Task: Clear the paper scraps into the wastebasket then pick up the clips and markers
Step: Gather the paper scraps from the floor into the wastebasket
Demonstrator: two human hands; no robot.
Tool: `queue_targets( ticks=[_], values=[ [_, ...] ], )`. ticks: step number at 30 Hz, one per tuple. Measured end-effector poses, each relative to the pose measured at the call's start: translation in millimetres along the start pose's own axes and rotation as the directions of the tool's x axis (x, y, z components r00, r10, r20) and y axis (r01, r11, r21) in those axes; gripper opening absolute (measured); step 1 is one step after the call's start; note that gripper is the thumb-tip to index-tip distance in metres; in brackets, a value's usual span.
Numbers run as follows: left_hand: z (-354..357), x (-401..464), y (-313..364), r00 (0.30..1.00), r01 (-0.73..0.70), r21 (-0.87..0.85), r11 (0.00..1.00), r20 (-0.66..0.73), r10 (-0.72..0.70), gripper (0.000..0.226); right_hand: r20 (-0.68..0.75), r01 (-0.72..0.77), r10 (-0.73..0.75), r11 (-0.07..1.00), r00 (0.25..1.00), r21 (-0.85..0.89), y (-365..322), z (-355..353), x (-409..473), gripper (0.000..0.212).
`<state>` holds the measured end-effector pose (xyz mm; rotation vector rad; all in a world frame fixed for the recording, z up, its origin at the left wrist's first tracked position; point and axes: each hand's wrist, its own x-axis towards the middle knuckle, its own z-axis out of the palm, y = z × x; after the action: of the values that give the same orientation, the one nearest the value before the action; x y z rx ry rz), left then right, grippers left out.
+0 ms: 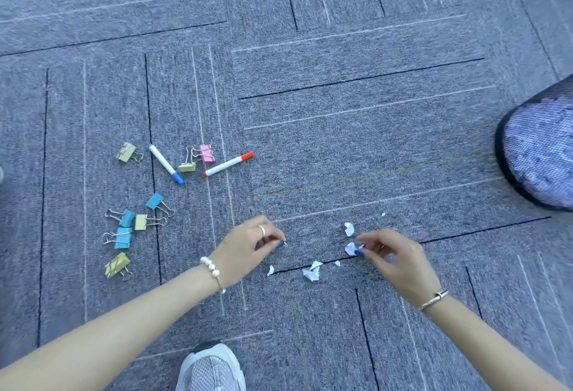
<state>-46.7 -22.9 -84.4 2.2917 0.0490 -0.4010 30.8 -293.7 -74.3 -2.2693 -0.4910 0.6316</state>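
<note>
Small white paper scraps (311,273) lie scattered on the grey carpet just in front of me. My left hand (251,246) hovers low at their left end, thumb and finger pinched on a tiny white bit at the tips. My right hand (395,255) is pinched on the edge of one scrap (350,248); another scrap (349,228) lies just above it. To the left lie a blue-capped marker (166,163), a red-capped marker (228,163) and several coloured binder clips (124,237). The black mesh wastebasket (539,151) stands at the right edge.
My white mesh shoe (210,366) is at the bottom centre, close below the scraps. Carpet tiles with dark seams cover the whole floor. A pink clip (207,153) and a yellow clip (187,167) sit between the two markers.
</note>
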Motion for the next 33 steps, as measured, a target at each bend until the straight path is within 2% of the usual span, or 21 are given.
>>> queue_targets(
  ticks=[3,6,9,12,17,23,28,30,33],
  values=[
    [3,0,0,0.999,-0.030,0.026,0.999,0.035,0.029,0.013,0.035,0.008,-0.007,1.000,0.999,-0.025,-5,8,7,0.042],
    [0,-1,0,0.993,-0.096,0.034,0.995,0.067,0.094,0.019,0.098,-0.042,0.047,0.998,0.994,-0.047,-7,11,16,0.058],
    [-5,-6,-2,0.977,-0.162,0.033,0.986,0.148,0.155,0.039,0.092,-0.025,0.036,0.992,0.995,-0.126,-6,11,18,0.046],
    [-6,-8,-10,0.950,-0.249,0.137,0.959,0.227,0.215,0.048,0.036,0.027,-0.021,0.985,0.999,-0.170,-5,13,14,0.025],
    [-2,-8,-12,0.942,-0.317,0.206,0.926,0.180,0.283,0.018,-0.017,0.039,-0.043,0.979,0.999,-0.198,-2,18,16,0.009],
    [1,-2,-10,0.947,-0.303,0.214,0.929,0.176,0.268,0.013,-0.034,0.047,-0.053,0.986,0.998,-0.159,-2,14,14,0.005],
    [11,0,13,0.990,-0.139,0.031,0.990,0.031,0.138,0.019,-0.144,-0.029,0.033,0.999,0.989,0.025,2,-4,8,0.004],
    [22,1,23,0.985,-0.161,-0.020,0.987,0.057,0.162,0.019,-0.160,-0.061,0.068,0.997,0.985,0.052,6,-9,3,0.005],
    [38,1,28,0.963,-0.231,-0.039,0.972,0.134,0.234,0.014,-0.105,-0.098,0.101,0.995,0.989,0.036,17,-12,-6,0.008]
  ],
)
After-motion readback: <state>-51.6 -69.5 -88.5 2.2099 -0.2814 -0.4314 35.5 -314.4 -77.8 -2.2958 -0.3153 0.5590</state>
